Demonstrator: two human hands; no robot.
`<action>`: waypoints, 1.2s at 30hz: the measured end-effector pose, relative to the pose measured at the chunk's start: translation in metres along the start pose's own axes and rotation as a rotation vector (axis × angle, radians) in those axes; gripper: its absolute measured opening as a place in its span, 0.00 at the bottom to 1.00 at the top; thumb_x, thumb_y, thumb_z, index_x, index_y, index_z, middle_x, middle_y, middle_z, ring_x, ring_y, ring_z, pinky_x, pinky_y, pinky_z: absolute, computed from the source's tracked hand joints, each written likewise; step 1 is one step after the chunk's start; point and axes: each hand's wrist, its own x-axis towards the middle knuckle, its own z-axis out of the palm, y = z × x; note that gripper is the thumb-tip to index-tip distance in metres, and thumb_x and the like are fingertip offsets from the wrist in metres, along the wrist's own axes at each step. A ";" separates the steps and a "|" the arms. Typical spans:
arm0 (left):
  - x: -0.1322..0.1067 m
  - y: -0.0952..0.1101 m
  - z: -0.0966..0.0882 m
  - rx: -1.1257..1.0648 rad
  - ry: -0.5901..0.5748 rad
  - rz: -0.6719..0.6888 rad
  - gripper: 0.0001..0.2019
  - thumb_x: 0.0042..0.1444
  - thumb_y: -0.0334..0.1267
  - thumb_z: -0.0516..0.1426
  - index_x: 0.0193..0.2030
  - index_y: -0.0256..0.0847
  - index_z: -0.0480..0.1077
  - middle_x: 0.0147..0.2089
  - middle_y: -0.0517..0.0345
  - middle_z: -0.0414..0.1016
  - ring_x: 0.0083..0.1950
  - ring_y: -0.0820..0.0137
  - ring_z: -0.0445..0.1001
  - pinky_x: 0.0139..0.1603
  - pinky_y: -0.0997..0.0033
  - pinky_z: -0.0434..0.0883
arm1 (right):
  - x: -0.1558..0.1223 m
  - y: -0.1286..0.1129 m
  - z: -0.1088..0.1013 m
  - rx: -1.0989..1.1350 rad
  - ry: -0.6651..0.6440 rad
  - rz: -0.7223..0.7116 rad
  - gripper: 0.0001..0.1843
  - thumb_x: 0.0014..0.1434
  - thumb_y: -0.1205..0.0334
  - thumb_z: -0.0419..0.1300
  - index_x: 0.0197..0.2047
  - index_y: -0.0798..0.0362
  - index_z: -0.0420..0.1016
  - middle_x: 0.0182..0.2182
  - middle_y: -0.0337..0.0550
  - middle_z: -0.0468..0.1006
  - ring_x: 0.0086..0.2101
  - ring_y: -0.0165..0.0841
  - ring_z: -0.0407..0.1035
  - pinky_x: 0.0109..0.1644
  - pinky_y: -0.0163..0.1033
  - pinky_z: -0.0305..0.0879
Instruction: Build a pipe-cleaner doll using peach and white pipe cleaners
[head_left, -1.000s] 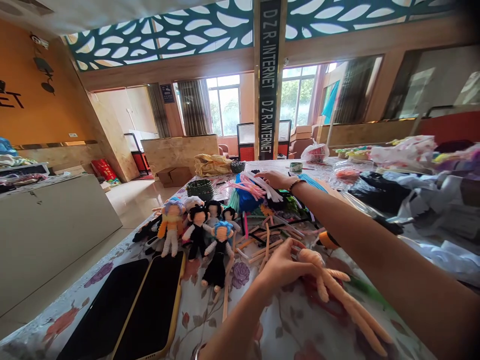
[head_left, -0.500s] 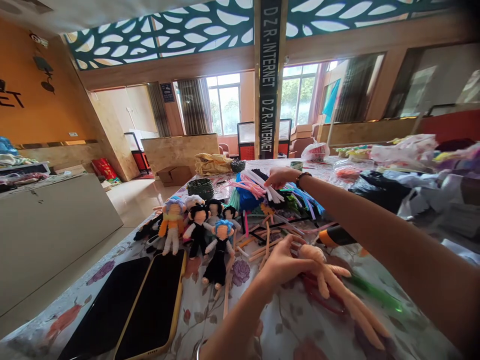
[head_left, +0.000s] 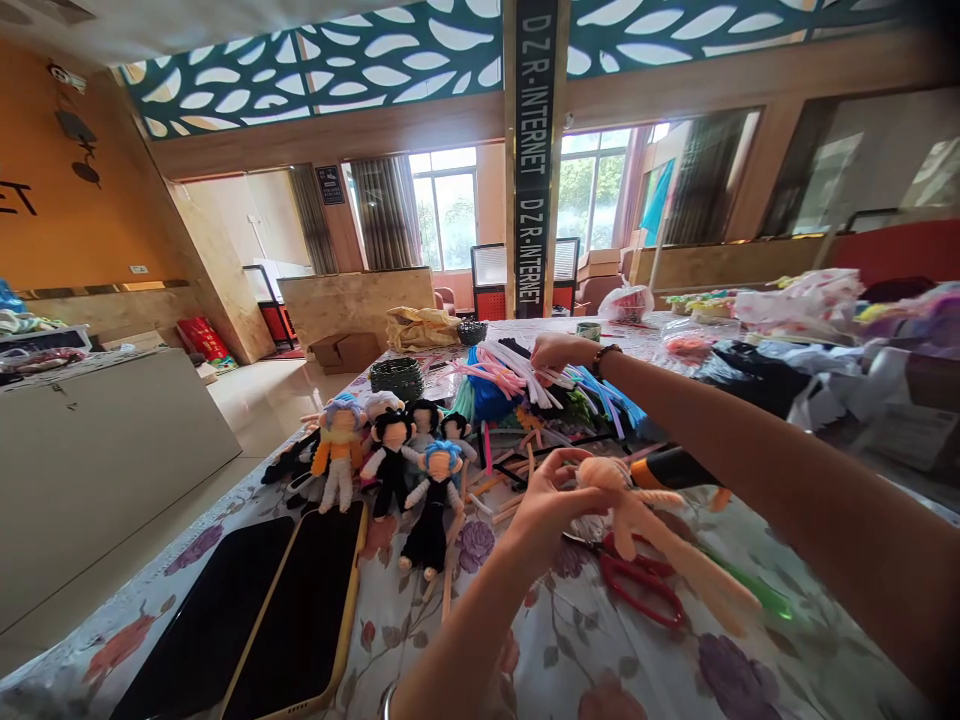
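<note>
My left hand [head_left: 555,500] is closed round the head end of a peach-coloured pipe-cleaner doll [head_left: 637,515], whose legs trail toward the lower right. Beneath the doll, red-handled scissors [head_left: 641,585] lie on the flowered tablecloth. Farther back, my right hand [head_left: 562,355] reaches into a pile of coloured pipe cleaners [head_left: 499,375], its fingers bent down at the white and black ones. Whether it grips any of them is hidden. A black and orange tool handle [head_left: 667,468] shows behind the doll, partly covered by my right forearm.
Several finished dolls [head_left: 390,450] stand together at the left. Two dark-screened phones [head_left: 300,610] lie in front of them. Loose pipe-cleaner pieces [head_left: 499,495] are scattered mid-table. A dark green basket [head_left: 397,378] sits behind the dolls, and a black plastic bag [head_left: 757,375] at the right.
My left hand has lifted the doll slightly up and to the left, so more of the red scissors shows. My right hand has stayed at the pipe-cleaner pile.
</note>
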 end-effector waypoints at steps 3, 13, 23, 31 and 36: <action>0.002 0.004 0.003 -0.120 0.018 0.004 0.24 0.32 0.31 0.67 0.39 0.38 0.66 0.32 0.60 0.73 0.31 0.75 0.71 0.36 0.75 0.68 | 0.000 0.000 0.000 -0.046 0.040 0.073 0.15 0.62 0.57 0.56 0.48 0.58 0.70 0.43 0.46 0.74 0.39 0.33 0.71 0.41 0.42 0.71; 0.005 0.009 0.002 -0.307 0.144 0.074 0.25 0.35 0.27 0.64 0.41 0.40 0.60 0.35 0.60 0.74 0.32 0.76 0.73 0.37 0.76 0.69 | -0.022 0.001 0.002 -0.283 0.569 0.091 0.21 0.65 0.67 0.49 0.58 0.70 0.60 0.45 0.66 0.73 0.45 0.46 0.71 0.44 0.46 0.67; 0.011 0.016 -0.011 -0.495 0.404 0.264 0.15 0.36 0.22 0.57 0.29 0.40 0.57 0.26 0.66 0.64 0.27 0.79 0.68 0.34 0.76 0.68 | -0.113 0.020 0.055 -0.513 0.587 -0.171 0.22 0.58 0.76 0.49 0.55 0.57 0.65 0.25 0.48 0.77 0.29 0.39 0.75 0.28 0.35 0.61; 0.018 0.015 -0.019 -0.490 0.334 0.302 0.18 0.38 0.23 0.59 0.19 0.39 0.50 0.19 0.70 0.52 0.20 0.82 0.59 0.34 0.76 0.69 | -0.180 0.065 0.133 -0.246 0.724 -0.508 0.21 0.59 0.73 0.45 0.50 0.50 0.70 0.32 0.47 0.78 0.25 0.34 0.74 0.24 0.36 0.67; 0.017 0.020 -0.020 -0.543 0.406 0.234 0.09 0.40 0.21 0.57 0.20 0.36 0.61 0.22 0.64 0.65 0.27 0.78 0.69 0.39 0.76 0.72 | -0.192 0.091 0.165 0.065 0.573 -0.542 0.23 0.60 0.71 0.47 0.56 0.46 0.67 0.37 0.46 0.78 0.28 0.33 0.74 0.29 0.37 0.73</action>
